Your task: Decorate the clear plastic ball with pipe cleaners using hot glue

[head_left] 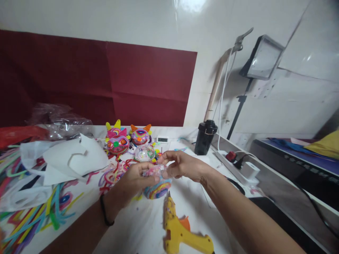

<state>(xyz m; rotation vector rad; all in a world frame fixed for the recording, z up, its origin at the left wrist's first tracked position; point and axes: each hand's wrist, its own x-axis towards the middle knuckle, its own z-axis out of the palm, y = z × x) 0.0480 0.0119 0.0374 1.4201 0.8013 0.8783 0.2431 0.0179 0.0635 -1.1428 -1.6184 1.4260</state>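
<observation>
A white bench (148, 225) stands before a glossy white wall with a dark red panel (106, 81) behind it. Above the bench's middle, the left hand (136, 180) cups a small clear ball filled with coloured bits (155, 171), its fingers closed around it, while the right hand (182, 165) pinches the ball's right side with fingers together. Just below lies a striped pipe-cleaner disc (158, 189). A yellow glue gun (180, 231) rests nearer the camera. Behind the hands sit two horned pipe-cleaner masks (128, 139) and another clear ball (144, 152); loose pipe cleaners (34, 215) cover the left.
</observation>
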